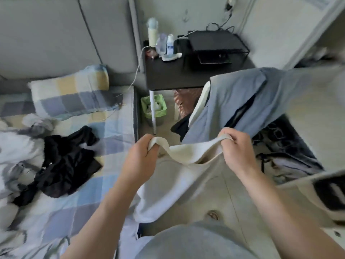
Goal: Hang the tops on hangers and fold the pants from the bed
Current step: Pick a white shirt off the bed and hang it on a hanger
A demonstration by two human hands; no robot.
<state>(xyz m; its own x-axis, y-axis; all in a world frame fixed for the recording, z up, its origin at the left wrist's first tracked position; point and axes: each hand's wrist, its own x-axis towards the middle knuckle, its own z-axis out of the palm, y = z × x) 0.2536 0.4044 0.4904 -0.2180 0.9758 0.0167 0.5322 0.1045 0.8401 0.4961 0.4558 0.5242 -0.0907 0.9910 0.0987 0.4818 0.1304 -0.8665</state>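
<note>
1. My left hand (141, 156) and right hand (236, 146) each grip an edge of a cream top (186, 176), stretched between them beside the bed (115, 146).
2. Black clothes (67, 163) lie crumpled on the bed.

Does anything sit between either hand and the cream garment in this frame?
Nothing visible does. The left hand and the right hand both grip the cream garment directly by its ribbed edge, holding it up beside the bed. The black clothes lie apart on the bed, further left.
</note>
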